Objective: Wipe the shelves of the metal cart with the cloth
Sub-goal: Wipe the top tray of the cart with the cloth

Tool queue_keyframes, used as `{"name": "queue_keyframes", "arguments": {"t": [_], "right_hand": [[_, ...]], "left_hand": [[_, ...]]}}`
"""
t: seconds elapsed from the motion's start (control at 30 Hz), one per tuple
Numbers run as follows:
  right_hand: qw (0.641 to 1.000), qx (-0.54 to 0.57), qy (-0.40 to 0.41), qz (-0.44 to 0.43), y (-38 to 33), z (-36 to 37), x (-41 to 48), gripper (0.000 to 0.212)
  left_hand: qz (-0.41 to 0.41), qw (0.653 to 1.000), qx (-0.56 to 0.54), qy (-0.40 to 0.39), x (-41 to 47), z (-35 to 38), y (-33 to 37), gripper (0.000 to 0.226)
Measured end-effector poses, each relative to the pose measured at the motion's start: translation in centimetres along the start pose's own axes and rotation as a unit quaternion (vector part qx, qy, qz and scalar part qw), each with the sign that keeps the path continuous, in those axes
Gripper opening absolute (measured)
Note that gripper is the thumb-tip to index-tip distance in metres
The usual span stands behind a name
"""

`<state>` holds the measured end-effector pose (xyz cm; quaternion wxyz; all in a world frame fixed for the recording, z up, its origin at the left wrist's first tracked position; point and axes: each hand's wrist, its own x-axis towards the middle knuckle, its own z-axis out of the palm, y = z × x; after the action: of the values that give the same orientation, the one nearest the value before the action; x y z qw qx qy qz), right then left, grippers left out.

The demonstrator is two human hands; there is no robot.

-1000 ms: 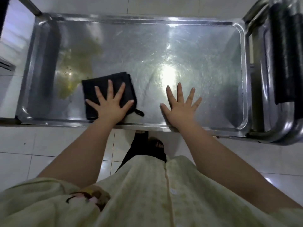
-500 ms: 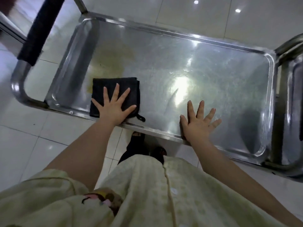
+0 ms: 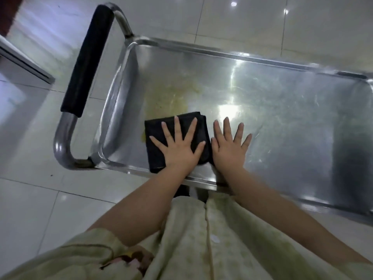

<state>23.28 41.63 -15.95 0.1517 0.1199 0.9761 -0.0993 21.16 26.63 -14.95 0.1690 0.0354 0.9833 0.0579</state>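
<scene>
The metal cart's top shelf [image 3: 282, 102] is a shiny steel tray with a raised rim. A yellowish smear [image 3: 171, 96] covers its left part. A folded black cloth [image 3: 157, 128] lies on the shelf near the front rim, just below the smear. My left hand [image 3: 178, 147] presses flat on the cloth with fingers spread. My right hand [image 3: 229, 146] lies flat on the bare steel right beside the cloth, fingers spread, its thumb side touching the cloth's right edge.
The cart's handle [image 3: 86, 61], a steel tube with a black foam grip, curves up at the left end. White glossy floor tiles [image 3: 30, 209] surround the cart. A door frame's base [image 3: 22, 61] shows at the far left. My pale green garment [image 3: 201, 239] fills the bottom.
My view has swung left, bringing the cart's left handle into sight. My right hand slid left along the shelf until it met the cloth. My left hand stays pressed on the cloth.
</scene>
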Motion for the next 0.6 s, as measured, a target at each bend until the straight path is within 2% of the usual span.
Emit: {"name": "queue_keyframes", "arguments": {"t": [0.1,0.27,0.33,0.43,0.6], "right_hand": [[1.000,0.003,-0.003,0.009,0.1,0.1,0.2,0.058],[1.000,-0.003,0.018,0.019,-0.3,0.4,0.2,0.059],[0.999,-0.005,0.026,0.026,-0.7,0.5,0.3,0.059],[0.999,-0.009,0.038,0.035,-1.0,0.7,0.3,0.059],[0.998,-0.007,0.048,0.031,-0.5,0.8,0.3,0.061]], "left_hand": [[0.058,0.998,0.030,-0.009,1.4,-0.7,-3.9,0.070],[0.030,0.998,0.046,-0.012,5.2,-3.5,-14.5,0.081],[0.040,0.996,0.074,-0.022,5.6,-4.1,-16.0,0.082],[0.079,0.995,0.061,-0.026,4.4,-3.5,-13.3,0.081],[0.248,0.964,0.092,-0.035,-0.5,-0.6,-4.8,0.083]]}}
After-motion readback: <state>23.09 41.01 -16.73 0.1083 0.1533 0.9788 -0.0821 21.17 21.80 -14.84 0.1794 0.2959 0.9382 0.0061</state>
